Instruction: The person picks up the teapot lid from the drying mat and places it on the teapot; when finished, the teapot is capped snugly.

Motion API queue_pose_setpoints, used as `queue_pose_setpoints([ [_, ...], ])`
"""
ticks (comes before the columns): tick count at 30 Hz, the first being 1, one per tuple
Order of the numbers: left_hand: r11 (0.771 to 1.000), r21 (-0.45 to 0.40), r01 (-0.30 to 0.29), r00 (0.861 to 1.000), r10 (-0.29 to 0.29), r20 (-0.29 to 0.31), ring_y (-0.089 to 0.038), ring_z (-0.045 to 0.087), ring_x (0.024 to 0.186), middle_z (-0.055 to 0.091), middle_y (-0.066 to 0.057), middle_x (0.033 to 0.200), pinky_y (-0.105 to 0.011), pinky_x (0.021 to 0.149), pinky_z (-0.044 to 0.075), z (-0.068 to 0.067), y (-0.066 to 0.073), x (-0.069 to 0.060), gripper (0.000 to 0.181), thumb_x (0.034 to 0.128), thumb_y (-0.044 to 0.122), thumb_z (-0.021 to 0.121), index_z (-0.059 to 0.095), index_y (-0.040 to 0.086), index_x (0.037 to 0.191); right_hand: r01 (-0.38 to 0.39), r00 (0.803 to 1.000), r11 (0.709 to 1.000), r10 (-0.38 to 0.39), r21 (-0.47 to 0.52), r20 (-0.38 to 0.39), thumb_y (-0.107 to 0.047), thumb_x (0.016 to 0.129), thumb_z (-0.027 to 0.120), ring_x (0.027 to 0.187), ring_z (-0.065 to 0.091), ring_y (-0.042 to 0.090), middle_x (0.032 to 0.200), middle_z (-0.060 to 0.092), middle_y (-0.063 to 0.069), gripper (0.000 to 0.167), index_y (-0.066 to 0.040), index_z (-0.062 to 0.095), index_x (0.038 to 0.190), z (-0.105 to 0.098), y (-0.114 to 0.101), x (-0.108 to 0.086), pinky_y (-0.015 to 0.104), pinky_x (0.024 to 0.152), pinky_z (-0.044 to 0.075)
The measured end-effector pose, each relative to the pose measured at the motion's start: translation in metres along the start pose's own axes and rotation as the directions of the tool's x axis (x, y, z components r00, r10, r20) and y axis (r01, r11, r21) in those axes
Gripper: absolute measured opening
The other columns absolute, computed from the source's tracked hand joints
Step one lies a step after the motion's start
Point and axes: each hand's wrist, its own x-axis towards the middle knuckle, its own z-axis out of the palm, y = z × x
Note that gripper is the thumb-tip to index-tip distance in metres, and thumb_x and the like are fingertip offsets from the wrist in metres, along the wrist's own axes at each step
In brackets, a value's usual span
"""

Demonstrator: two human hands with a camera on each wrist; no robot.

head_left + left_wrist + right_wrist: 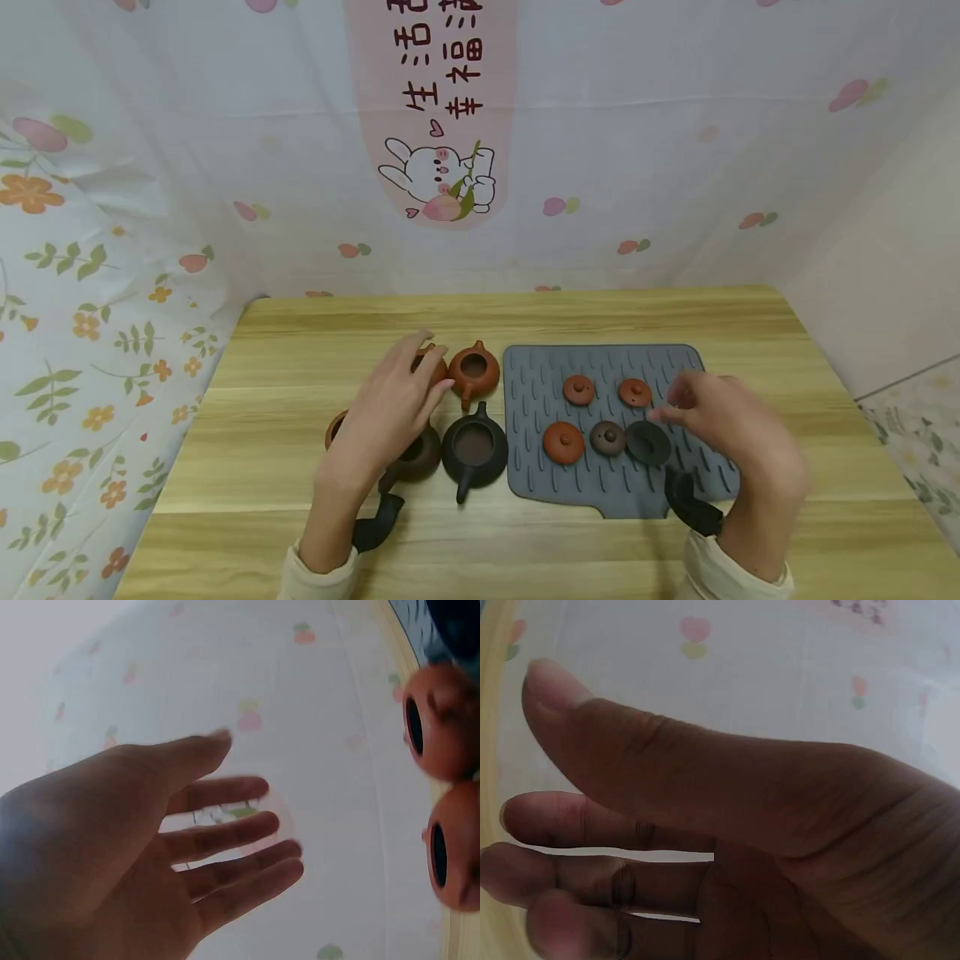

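In the head view the left hand (386,408) hovers over a group of small teapots, its fingers apart and holding nothing. Partly beneath it are an orange teapot and a dark brown teapot (422,457); beside them stand an open orange teapot (475,371) and a black teapot (474,450). The right hand (723,417) is above the right part of a grey mat (525,358), near a black lid (648,443) and an orange lid (635,392). Its fingers (592,881) are slightly bent with nothing between them. The left wrist view shows two orange teapots (450,847) beyond the spread left hand (202,847).
On the mat also lie an orange lid (578,389), a larger orange lid (563,442) and a brown lid (607,437). The wooden table (247,350) ends at a hanging patterned cloth (637,167) at the back and sides.
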Motion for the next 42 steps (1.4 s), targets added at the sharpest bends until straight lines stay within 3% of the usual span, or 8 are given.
queue_pose_setpoints([
  [2,1.000,0.002,0.009,1.000,-0.009,-0.005,-0.030,0.072,0.097,0.071,-0.016,0.109,-0.040,0.083,0.062,0.000,0.009,-0.004,0.024,0.1066,0.023,0.075,0.070,0.001,0.114,-0.005,0.999,1.000,0.004,0.026,0.052,-0.024,0.100,0.082,0.079,0.062,0.024,0.085,0.070,0.009,0.027,0.000,0.072,0.093,0.003,0.002,0.007,0.044,0.072,0.053],
  [5,0.998,-0.027,0.061,0.992,-0.058,0.113,-0.017,0.055,0.059,0.055,-0.002,0.070,-0.032,0.053,0.045,0.000,0.020,-0.010,0.030,0.1055,0.029,0.077,0.064,0.008,0.087,-0.001,0.994,0.998,-0.006,0.061,0.108,-0.020,0.099,0.081,0.069,0.051,0.017,0.071,0.059,0.000,0.029,-0.005,0.070,0.077,0.009,0.004,0.018,0.037,0.067,0.044],
  [7,0.992,-0.042,0.121,0.958,-0.106,0.266,-0.014,0.049,0.053,0.046,0.001,0.061,-0.031,0.050,0.038,0.004,0.026,-0.013,0.041,0.1032,0.034,0.079,0.060,0.011,0.075,-0.001,0.989,0.997,-0.010,0.078,0.146,-0.019,0.100,0.081,0.064,0.049,0.016,0.065,0.056,-0.001,0.032,-0.006,0.070,0.073,0.012,0.005,0.024,0.035,0.065,0.042],
  [12,0.981,-0.010,0.196,0.828,-0.159,0.538,-0.025,0.063,0.070,0.059,-0.008,0.076,-0.043,0.063,0.054,0.030,0.035,-0.018,0.042,0.0960,0.038,0.086,0.069,0.007,0.075,-0.031,0.978,0.994,0.007,0.108,0.210,-0.013,0.100,0.080,0.063,0.060,0.019,0.068,0.071,0.006,0.024,0.000,0.078,0.080,0.019,0.005,0.034,0.036,0.064,0.050],
  [17,0.973,-0.014,0.232,0.786,-0.180,0.592,-0.031,0.071,0.082,0.069,-0.013,0.088,-0.047,0.073,0.061,0.034,0.048,-0.012,0.032,0.0887,0.031,0.094,0.077,0.004,0.089,-0.084,0.969,0.989,0.053,0.119,0.242,-0.010,0.098,0.082,0.063,0.064,0.018,0.069,0.074,0.006,0.022,-0.001,0.078,0.078,0.023,0.010,0.037,0.037,0.066,0.054],
  [23,0.979,-0.004,0.206,0.795,-0.165,0.584,-0.025,0.067,0.078,0.068,-0.009,0.085,-0.042,0.065,0.057,0.051,0.048,-0.014,0.026,0.0886,0.026,0.093,0.075,0.007,0.086,-0.106,0.965,0.984,0.067,0.144,0.253,-0.009,0.096,0.083,0.057,0.058,0.014,0.062,0.067,0.003,0.031,-0.003,0.072,0.068,0.029,0.013,0.038,0.031,0.064,0.049],
  [30,0.987,0.030,0.155,0.828,-0.147,0.541,-0.027,0.067,0.074,0.069,-0.007,0.086,-0.045,0.062,0.056,0.115,0.027,-0.028,0.020,0.0866,0.028,0.088,0.078,0.011,0.087,-0.151,0.958,0.978,0.109,0.142,0.265,-0.009,0.095,0.085,0.059,0.052,0.013,0.061,0.061,0.000,0.037,-0.010,0.064,0.065,0.030,0.020,0.036,0.030,0.063,0.043],
  [42,0.984,0.015,0.178,0.819,-0.156,0.552,-0.025,0.067,0.071,0.070,-0.007,0.085,-0.046,0.062,0.057,0.108,0.029,-0.025,0.018,0.0846,0.024,0.090,0.079,0.011,0.087,-0.178,0.950,0.963,0.115,0.202,0.291,-0.005,0.095,0.083,0.058,0.045,0.011,0.060,0.052,-0.001,0.039,-0.010,0.061,0.064,0.032,0.029,0.036,0.030,0.063,0.042],
])
